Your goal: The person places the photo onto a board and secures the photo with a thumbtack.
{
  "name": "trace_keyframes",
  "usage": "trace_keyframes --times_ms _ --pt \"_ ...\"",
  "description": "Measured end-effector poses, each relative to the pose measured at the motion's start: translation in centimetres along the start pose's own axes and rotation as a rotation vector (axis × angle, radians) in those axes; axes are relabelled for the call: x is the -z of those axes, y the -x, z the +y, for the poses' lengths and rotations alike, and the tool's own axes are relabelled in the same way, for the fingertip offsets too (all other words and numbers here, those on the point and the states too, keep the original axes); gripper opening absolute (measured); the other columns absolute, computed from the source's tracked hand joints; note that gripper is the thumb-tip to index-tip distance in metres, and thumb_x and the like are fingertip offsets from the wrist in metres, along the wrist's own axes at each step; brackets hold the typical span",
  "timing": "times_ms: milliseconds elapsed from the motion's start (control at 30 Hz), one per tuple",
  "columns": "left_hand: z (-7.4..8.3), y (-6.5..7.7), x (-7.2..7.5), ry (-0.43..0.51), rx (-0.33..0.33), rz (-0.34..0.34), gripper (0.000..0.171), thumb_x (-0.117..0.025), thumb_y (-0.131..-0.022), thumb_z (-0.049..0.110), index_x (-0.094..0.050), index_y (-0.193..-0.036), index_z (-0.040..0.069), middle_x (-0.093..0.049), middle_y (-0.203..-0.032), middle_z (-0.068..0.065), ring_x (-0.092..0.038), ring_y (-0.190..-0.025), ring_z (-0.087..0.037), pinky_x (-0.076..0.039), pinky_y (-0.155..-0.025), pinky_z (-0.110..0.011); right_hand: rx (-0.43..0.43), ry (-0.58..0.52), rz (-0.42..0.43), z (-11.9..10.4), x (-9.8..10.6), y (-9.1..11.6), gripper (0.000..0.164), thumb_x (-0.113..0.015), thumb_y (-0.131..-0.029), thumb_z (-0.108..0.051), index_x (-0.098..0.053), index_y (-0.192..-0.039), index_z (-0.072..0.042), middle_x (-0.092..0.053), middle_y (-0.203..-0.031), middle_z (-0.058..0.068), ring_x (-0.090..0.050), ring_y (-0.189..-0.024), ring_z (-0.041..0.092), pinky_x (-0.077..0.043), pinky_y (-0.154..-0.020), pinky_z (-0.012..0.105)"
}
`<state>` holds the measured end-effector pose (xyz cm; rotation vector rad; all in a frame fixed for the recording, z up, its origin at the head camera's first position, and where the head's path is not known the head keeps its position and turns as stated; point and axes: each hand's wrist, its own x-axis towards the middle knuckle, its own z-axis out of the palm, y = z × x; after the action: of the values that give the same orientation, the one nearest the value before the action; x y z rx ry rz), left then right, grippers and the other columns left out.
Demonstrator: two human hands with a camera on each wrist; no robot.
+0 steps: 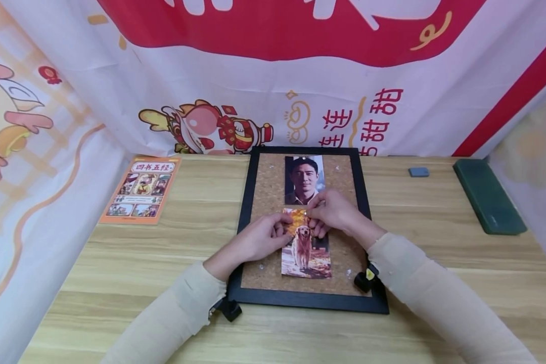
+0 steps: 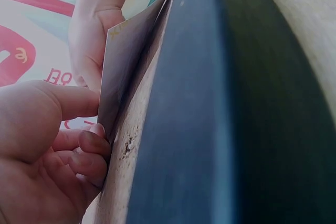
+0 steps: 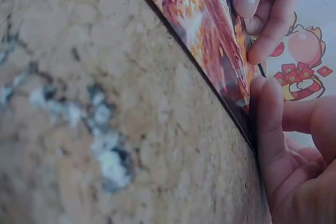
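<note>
A photo of a golden dog among autumn leaves lies on a black-framed corkboard, below a portrait photo. My left hand pinches the dog photo's left edge near its top; in the left wrist view, the thumb is on one face and curled fingers are by the other. At the top edge, my right hand holds what looks like a small clear push pin between thumb and forefinger. Its other fingers touch the photo's upper right side. In the right wrist view, the fingertips hide most of the pin.
Several clear push pins stand in the cork, one of them near the lower right. An orange booklet lies to the left on the wooden table. A blue eraser-like block and a dark green case lie right. Printed cloth hangs behind.
</note>
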<state>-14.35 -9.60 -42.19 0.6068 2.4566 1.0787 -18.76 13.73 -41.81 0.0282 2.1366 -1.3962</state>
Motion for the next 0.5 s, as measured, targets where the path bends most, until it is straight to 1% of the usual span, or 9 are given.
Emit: trace_keyframes --times_ms 167,333,500 --pt "0.0 0.0 -0.1 -0.015 0.003 0.008 0.035 -0.071 -0.103 0.018 -0.068 -0.136 0.007 -0.062 -0.082 0.002 -0.051 -0.065 -0.008 -0.041 -0.062 -0.024 -0.019 0.011 0.010 -0.2 -0.2 0.0 0.017 -0.061 -0.108 -0.006 -0.065 -0.119 0.006 -0.073 -0.074 0.009 -0.069 -0.055 0.015 -0.061 -0.054 0.031" --pt "-0.1 0.0 -0.1 -0.019 0.008 0.007 0.037 -0.071 -0.103 0.018 -0.067 -0.138 0.006 -0.062 -0.082 0.000 -0.053 -0.066 -0.012 -0.041 -0.061 -0.027 -0.049 -0.007 0.012 -0.3 -0.3 -0.2 0.017 -0.061 -0.108 -0.006 -0.065 -0.119 0.006 -0.072 -0.074 0.009 -0.069 -0.054 0.015 -0.060 -0.054 0.031" --pt "-2.3 -0.8 -1.0 -0.081 -0.026 0.036 0.037 -0.071 -0.102 0.025 -0.067 -0.137 0.012 -0.062 -0.081 0.005 -0.054 -0.064 -0.010 -0.043 -0.059 -0.027 -0.058 -0.006 0.015 -0.5 -0.4 -0.2 0.016 -0.060 -0.108 -0.005 -0.064 -0.118 0.006 -0.072 -0.074 0.009 -0.068 -0.054 0.015 -0.061 -0.054 0.031"
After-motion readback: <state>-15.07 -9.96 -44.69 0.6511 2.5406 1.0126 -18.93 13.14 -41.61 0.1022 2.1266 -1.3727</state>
